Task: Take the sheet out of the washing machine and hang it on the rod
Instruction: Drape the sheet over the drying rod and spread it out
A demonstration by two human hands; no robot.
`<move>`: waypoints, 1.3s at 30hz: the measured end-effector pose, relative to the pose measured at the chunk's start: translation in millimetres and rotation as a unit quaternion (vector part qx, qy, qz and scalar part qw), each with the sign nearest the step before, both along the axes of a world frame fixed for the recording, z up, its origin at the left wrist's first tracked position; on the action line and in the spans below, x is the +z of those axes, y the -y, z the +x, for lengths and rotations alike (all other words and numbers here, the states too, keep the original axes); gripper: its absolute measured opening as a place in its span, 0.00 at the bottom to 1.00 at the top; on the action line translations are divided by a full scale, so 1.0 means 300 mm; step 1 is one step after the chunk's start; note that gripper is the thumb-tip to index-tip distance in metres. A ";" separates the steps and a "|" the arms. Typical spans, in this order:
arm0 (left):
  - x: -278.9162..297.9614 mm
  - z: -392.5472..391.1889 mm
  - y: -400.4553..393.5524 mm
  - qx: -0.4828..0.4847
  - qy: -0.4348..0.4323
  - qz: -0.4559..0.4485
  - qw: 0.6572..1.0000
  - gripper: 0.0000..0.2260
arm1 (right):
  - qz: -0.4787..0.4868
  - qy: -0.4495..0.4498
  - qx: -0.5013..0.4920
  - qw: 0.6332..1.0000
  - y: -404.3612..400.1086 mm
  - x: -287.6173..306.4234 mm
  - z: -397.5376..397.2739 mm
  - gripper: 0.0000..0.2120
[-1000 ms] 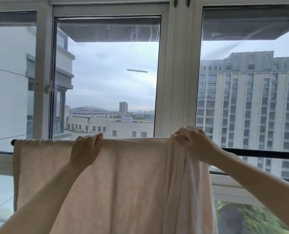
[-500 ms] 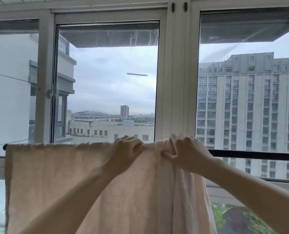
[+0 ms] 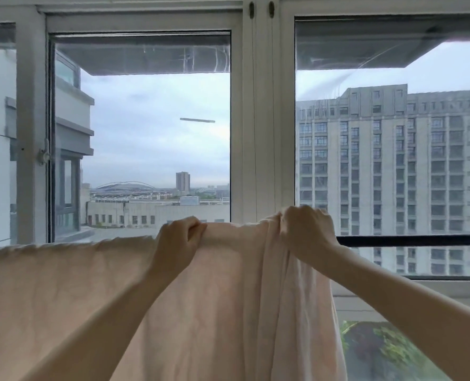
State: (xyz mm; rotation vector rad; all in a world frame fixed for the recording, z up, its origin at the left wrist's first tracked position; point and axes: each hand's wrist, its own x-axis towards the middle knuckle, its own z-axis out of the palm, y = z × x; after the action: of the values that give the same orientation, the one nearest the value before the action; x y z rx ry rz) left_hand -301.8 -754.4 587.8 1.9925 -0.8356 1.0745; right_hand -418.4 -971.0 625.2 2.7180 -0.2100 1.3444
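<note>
Sheet on the rod, both my hands on it

My left hand (image 3: 177,237) and right hand (image 3: 306,229) each grip the top fold of the pink sheet (image 3: 77,292), which drapes over the black rod (image 3: 412,240) before the window (image 3: 261,133).

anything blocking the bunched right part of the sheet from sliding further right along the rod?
Nothing visible. The rod runs bare to the right of the right hand, which grips the bunched sheet beside the left hand. Only the window frame stands behind it.
</note>
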 end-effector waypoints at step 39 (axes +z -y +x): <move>-0.019 -0.034 0.021 0.002 0.031 -0.029 0.999 0.09 | 0.074 -0.002 -0.015 0.997 0.294 -0.056 -0.188 0.10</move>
State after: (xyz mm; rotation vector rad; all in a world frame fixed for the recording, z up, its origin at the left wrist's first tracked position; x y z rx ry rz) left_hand -312.1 -760.7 582.1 1.9218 -0.8232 1.1548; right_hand -474.9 -1059.1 608.4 2.8246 -0.3642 1.3658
